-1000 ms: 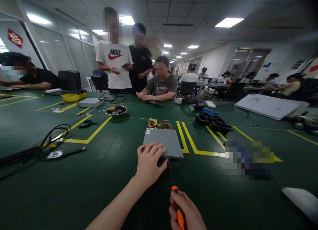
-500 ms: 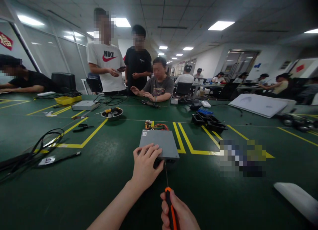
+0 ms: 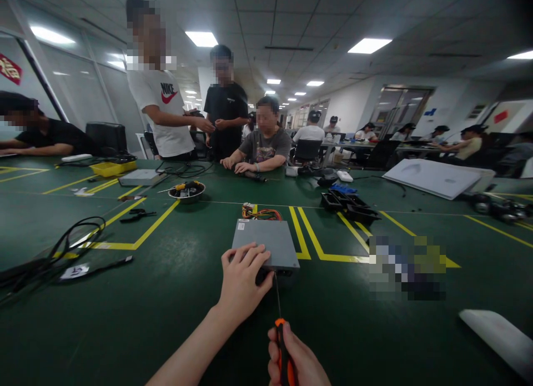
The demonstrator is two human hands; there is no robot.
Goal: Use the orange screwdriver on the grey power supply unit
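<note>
A grey metal computer power supply (image 3: 272, 239) lies flat on the green table, its bundle of coloured wires (image 3: 266, 212) coming out at the far side. My left hand (image 3: 245, 275) grips its near left corner, fingers over the top and thumb against the near face. In my right hand (image 3: 296, 355) is a screwdriver (image 3: 280, 333) with an orange and black handle. Its thin shaft points away from me, and the tip meets the near face of the power supply beside my left thumb. The screw itself is too small to make out.
Beyond the power supply stands a metal bowl (image 3: 186, 193) with another screwdriver across it. Black cables (image 3: 62, 252) lie at left, black plastic trays (image 3: 350, 204) at right. A white object (image 3: 499, 336) sits near right. People (image 3: 266, 139) are across the table.
My hands, the screwdriver and the power supply hold almost the same place. Across the table, a standing person in white has shifted left and reaches an arm toward the person in black.
</note>
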